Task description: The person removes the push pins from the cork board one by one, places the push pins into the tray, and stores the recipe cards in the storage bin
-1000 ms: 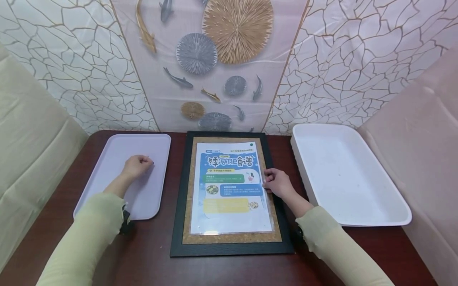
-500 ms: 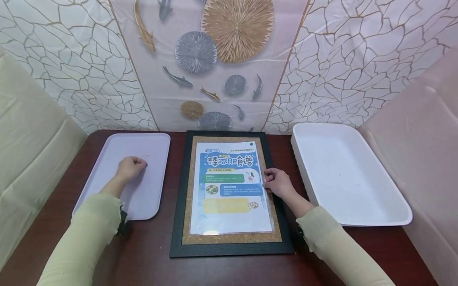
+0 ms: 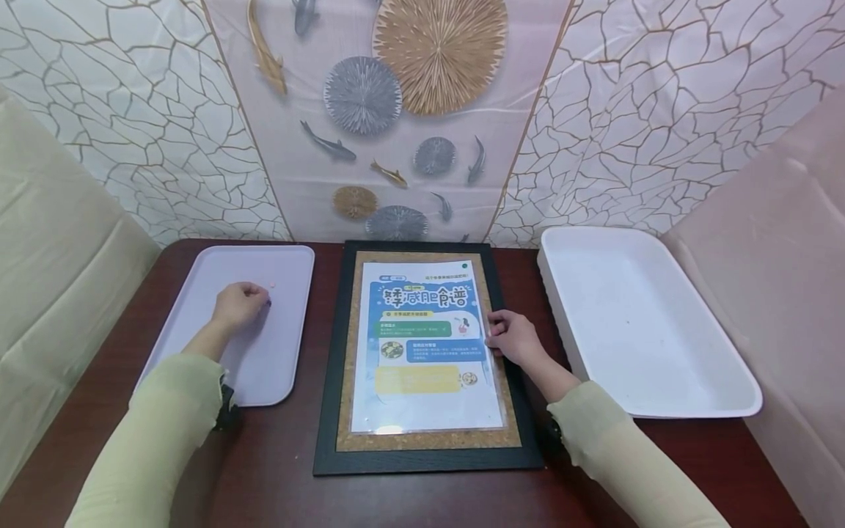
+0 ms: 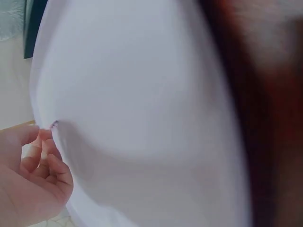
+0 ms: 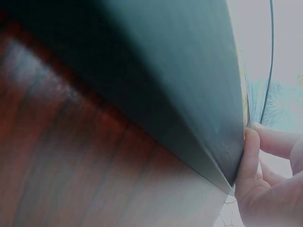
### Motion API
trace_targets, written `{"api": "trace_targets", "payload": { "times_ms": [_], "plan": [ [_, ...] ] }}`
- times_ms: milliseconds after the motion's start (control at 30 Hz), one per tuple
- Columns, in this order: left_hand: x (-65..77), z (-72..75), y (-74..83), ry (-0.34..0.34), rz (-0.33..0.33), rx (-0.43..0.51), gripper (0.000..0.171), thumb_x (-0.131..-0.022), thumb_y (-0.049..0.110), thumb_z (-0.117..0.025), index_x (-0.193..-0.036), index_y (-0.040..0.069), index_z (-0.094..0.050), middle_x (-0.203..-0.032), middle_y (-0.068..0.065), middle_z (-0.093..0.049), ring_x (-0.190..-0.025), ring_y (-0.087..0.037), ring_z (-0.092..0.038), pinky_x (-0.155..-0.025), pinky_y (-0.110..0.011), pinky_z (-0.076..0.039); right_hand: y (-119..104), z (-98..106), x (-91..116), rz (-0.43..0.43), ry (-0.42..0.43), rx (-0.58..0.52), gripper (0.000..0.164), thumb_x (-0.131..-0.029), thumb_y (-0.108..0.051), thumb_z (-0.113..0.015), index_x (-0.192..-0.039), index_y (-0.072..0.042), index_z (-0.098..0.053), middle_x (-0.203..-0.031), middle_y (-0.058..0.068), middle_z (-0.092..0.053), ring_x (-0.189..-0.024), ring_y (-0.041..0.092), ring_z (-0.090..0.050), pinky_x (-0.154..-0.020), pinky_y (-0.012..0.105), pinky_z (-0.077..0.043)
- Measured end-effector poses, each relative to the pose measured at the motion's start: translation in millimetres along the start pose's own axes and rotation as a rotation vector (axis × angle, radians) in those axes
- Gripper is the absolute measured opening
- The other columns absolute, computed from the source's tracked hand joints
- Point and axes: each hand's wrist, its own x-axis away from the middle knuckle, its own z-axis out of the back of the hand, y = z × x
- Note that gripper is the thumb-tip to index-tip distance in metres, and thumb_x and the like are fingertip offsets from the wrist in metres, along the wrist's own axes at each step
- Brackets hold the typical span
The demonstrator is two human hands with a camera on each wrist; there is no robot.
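Note:
My left hand [image 3: 240,304] is over the pale lilac tray [image 3: 218,286], thumb and index finger together. They pinch a small dark purple pin [image 4: 54,124], too tiny to make out its shape fully. A pinkish speck [image 3: 273,285] lies on the tray just beyond those fingertips. In the middle is a cork board [image 3: 429,440] with a black frame [image 3: 429,462]. On it lies a printed, plastic-covered poster [image 3: 422,411], a green round pin [image 3: 465,265] at its top right corner. My right hand [image 3: 513,337] reaches over the frame's right side and pinches the poster's right edge.
A deep white plastic tub [image 3: 647,330] stands on the dark red-brown table [image 3: 277,477] to the right. A patterned cloth [image 3: 409,205] hangs behind the board, and pale fabric walls [image 3: 59,293] flank both sides.
My left hand has drawn back a little to the left over the tray with the purple pin, uncovering the pinkish speck. My right hand, the poster and the board stay where they were.

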Motion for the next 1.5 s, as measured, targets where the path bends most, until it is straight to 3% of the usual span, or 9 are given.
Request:
{"api": "trace_targets", "payload": {
  "times_ms": [233,300,367,533,833,1067,1300,1500],
  "plan": [
    [-21.8,-3.8,42.8,0.043,-0.108,0.046,0.034,-0.091,0.020,-0.047,-0.106,-0.007,-0.062,-0.097,-0.024,-0.064,-0.070,-0.016,-0.055,-0.064,-0.024,-0.043,6,5,-2,0.002,0.008,-0.002,0.046,-0.087,-0.002,-0.061,-0.132,-0.001,-0.048,-0.092,0.014,-0.057,-0.077,0.019,-0.059,-0.066,0.027,-0.054],
    [-26.9,-9.8,60.8,0.043,-0.136,0.055,0.034,-0.091,0.020,-0.048,-0.106,-0.007,-0.062,-0.097,-0.025,-0.064,-0.071,-0.019,-0.057,-0.065,-0.026,-0.045,6,6,-2,-0.004,0.016,-0.005,0.046,-0.087,-0.002,-0.061,-0.131,-0.001,-0.049,-0.091,0.013,-0.057,-0.077,0.019,-0.059,-0.065,0.026,-0.054],
    [-31.1,-17.5,79.2,0.021,-0.145,0.055,0.035,-0.093,0.021,-0.047,-0.108,-0.006,-0.061,-0.103,-0.026,-0.063,-0.084,-0.027,-0.057,-0.074,-0.032,-0.046,6,6,-2,-0.007,0.019,-0.002,0.046,-0.087,-0.002,-0.061,-0.131,-0.002,-0.049,-0.090,0.012,-0.056,-0.077,0.019,-0.058,-0.064,0.025,-0.054],
    [-39.3,-44.7,123.7,-0.084,-0.147,0.084,0.037,-0.096,0.023,-0.045,-0.117,-0.004,-0.058,-0.119,-0.024,-0.059,-0.108,-0.034,-0.055,-0.095,-0.044,-0.043,5,6,-4,-0.011,0.013,-0.008,0.047,-0.087,-0.003,-0.062,-0.132,-0.004,-0.049,-0.091,0.012,-0.056,-0.077,0.019,-0.058,-0.064,0.025,-0.053],
    [-45.3,-108.2,188.9,-0.179,-0.163,0.146,0.031,-0.095,0.024,-0.050,-0.116,0.004,-0.062,-0.117,-0.014,-0.062,-0.108,-0.027,-0.058,-0.095,-0.039,-0.045,4,4,-6,-0.012,0.015,-0.017,0.048,-0.085,-0.001,-0.064,-0.130,-0.003,-0.050,-0.089,0.011,-0.056,-0.075,0.018,-0.057,-0.061,0.026,-0.053],
    [-48.0,-145.1,218.2,-0.262,-0.192,0.143,0.032,-0.096,0.024,-0.050,-0.119,0.004,-0.060,-0.119,-0.012,-0.062,-0.110,-0.025,-0.057,-0.099,-0.037,-0.043,3,3,-3,-0.015,0.000,-0.016,0.048,-0.084,-0.002,-0.064,-0.130,-0.004,-0.050,-0.089,0.011,-0.056,-0.074,0.018,-0.058,-0.062,0.026,-0.054],
    [-48.2,-166.5,237.5,-0.336,-0.185,0.142,0.035,-0.097,0.026,-0.049,-0.123,0.005,-0.056,-0.123,-0.012,-0.058,-0.116,-0.025,-0.053,-0.103,-0.038,-0.039,5,3,-3,-0.011,-0.006,-0.028,0.048,-0.084,-0.002,-0.064,-0.130,-0.004,-0.051,-0.088,0.012,-0.056,-0.073,0.018,-0.058,-0.061,0.025,-0.053],
    [-47.3,-180.4,244.3,-0.405,-0.203,0.131,0.036,-0.097,0.022,-0.047,-0.128,0.004,-0.053,-0.128,-0.013,-0.056,-0.121,-0.026,-0.051,-0.106,-0.038,-0.037,4,3,-3,-0.004,-0.007,-0.039,0.046,-0.084,-0.001,-0.065,-0.128,-0.004,-0.053,-0.086,0.011,-0.056,-0.070,0.018,-0.057,-0.060,0.025,-0.052]
  ]
}}
